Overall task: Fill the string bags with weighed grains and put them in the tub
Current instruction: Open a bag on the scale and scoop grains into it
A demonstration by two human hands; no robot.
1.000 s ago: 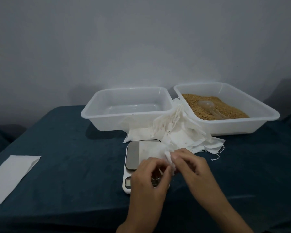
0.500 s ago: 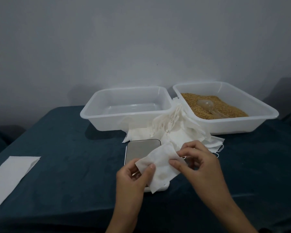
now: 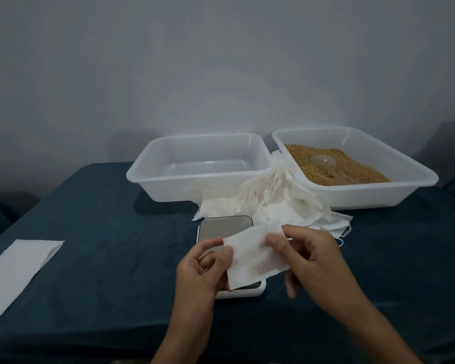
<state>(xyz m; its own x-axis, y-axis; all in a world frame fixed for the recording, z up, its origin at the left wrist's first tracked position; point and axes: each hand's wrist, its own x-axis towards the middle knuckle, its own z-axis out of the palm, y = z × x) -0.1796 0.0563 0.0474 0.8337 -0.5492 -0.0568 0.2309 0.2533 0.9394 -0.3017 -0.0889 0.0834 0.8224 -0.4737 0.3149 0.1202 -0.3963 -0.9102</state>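
1 string bag (image 3: 252, 256) pinched btwn 2 hands: left hand (image 3: 202, 269), right hand (image 3: 313, 261).

White bag (image 3: 252, 256), golden-brown grains (image 3: 334, 164), dark teal tablecloth (image 3: 103, 232).

Both bare forearms reach in from below, the left hand (image 3: 202, 269) pinching the white bag (image 3: 252, 254) at its left edge between thumb and curled fingers, the right hand (image 3: 313, 261) pinching its upper right edge.

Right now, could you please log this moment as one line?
left hand: pinches bag | right hand: pinches bag | over scale | tub: holds no bags
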